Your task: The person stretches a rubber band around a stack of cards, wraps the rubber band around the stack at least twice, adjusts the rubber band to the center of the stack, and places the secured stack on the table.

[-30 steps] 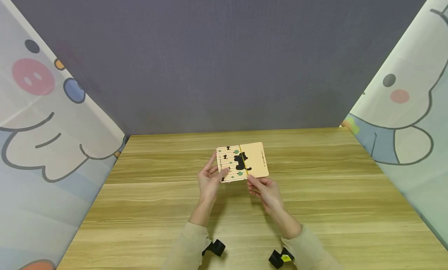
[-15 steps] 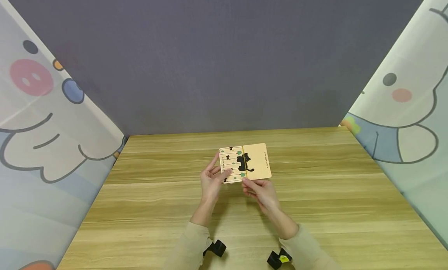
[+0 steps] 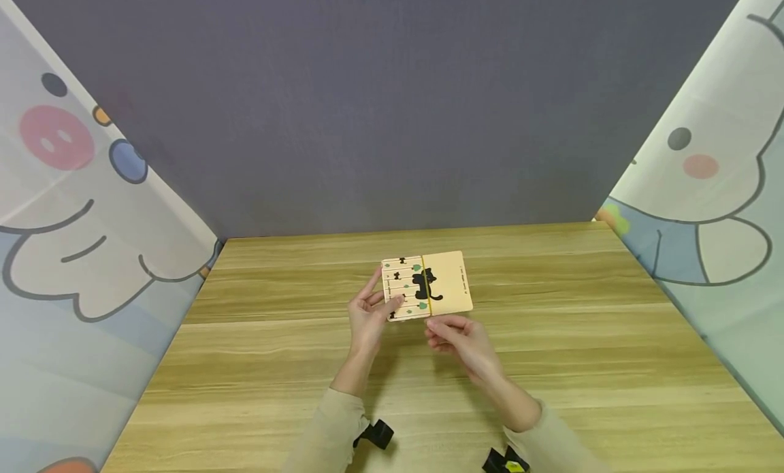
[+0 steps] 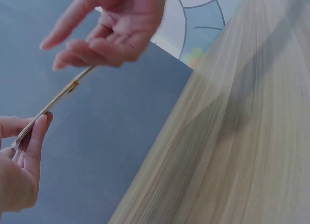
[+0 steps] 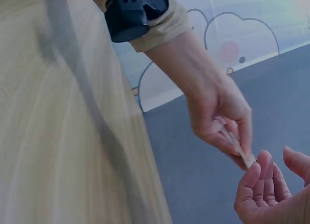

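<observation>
My left hand holds a thin cream notebook by its left end, thumb on top and fingers behind. A black cat, bows and green leaves decorate its cover. Around its middle runs a narrow yellow elastic band. In the left wrist view the notebook appears edge-on, raised above the table, with the band bunched at its edge. Just below the notebook's lower edge is my right hand. Its fingers are loosely bent, and thumb and fingertips stand apart with nothing between them in the right wrist view.
The wood-grain table lies under both hands. A dark grey panel rises behind it. Cartoon-printed cloths flank both sides. Black wrist cameras are strapped over the sleeves.
My right hand has come off the band at the notebook's lower edge and moved slightly down and right. The left hand keeps its hold; the notebook has barely shifted.
</observation>
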Demonstrator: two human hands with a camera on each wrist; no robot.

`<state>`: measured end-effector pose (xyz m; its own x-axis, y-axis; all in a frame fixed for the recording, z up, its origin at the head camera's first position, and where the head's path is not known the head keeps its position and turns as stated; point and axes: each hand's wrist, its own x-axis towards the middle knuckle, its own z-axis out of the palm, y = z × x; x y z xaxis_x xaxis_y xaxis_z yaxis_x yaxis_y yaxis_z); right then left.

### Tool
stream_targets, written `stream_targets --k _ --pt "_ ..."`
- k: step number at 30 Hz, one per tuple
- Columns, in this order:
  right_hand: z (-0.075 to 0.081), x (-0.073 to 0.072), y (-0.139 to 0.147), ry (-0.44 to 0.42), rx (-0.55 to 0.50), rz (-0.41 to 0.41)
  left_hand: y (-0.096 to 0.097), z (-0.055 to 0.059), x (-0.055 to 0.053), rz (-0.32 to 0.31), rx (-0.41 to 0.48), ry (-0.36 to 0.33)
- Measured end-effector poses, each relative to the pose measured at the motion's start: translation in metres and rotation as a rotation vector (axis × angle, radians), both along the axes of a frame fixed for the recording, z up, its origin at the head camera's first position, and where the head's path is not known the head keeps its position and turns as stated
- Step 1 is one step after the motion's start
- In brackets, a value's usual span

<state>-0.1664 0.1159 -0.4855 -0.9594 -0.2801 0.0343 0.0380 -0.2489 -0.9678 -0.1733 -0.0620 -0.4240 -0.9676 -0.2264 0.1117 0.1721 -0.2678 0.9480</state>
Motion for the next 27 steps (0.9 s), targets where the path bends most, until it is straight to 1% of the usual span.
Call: stream_targets --k 1,2,4,6,7,8,10,12,16,20,21,23,25,26,27 --pt "0.001 0.000 0.004 0.030 -0.005 0.011 0.000 0.000 0.000 -0.001 0.002 0.002" --pt "-0.008 -0.005 0.007 0.031 0.012 0.000 0.000 0.000 0.000 -0.003 0.004 0.005" --pt "-0.017 -0.012 0.014 0.075 -0.010 -0.008 0.000 -0.001 0.000 -0.008 0.007 0.009" --pt "-0.020 -0.016 0.020 0.093 -0.032 -0.026 0.000 -0.001 0.001 -0.013 0.016 0.015" --pt "-0.021 -0.018 0.022 0.086 -0.037 -0.041 0.000 -0.001 0.001 -0.017 0.022 0.019" --pt "-0.033 -0.027 0.025 0.070 -0.025 -0.066 0.000 -0.001 0.001 -0.020 0.025 0.022" --pt "-0.034 -0.031 0.031 0.074 -0.026 -0.095 -0.001 -0.002 0.001 -0.024 0.030 0.025" --pt "-0.036 -0.037 0.036 0.096 -0.022 -0.134 -0.001 -0.003 0.001 -0.027 0.033 0.025" --pt "-0.038 -0.050 0.046 0.176 -0.002 -0.231 -0.002 -0.005 0.002 -0.028 0.027 0.007" --pt "-0.040 -0.063 0.055 0.251 -0.012 -0.319 -0.003 -0.006 0.002 -0.035 0.025 -0.009" --pt "-0.038 -0.065 0.057 0.275 -0.014 -0.330 -0.003 -0.006 0.003 -0.037 0.025 -0.011" --pt "-0.004 -0.048 0.053 0.294 -0.052 -0.313 -0.003 -0.006 0.003 -0.042 0.029 -0.009" --pt "-0.002 -0.050 0.055 0.325 -0.043 -0.322 -0.003 -0.006 0.003 -0.046 0.033 -0.005" --pt "-0.002 -0.051 0.056 0.324 -0.025 -0.332 -0.003 -0.006 0.003 -0.045 0.031 -0.002" --pt "0.002 -0.051 0.056 0.317 -0.024 -0.330 -0.003 -0.007 0.003 -0.045 0.032 0.001"
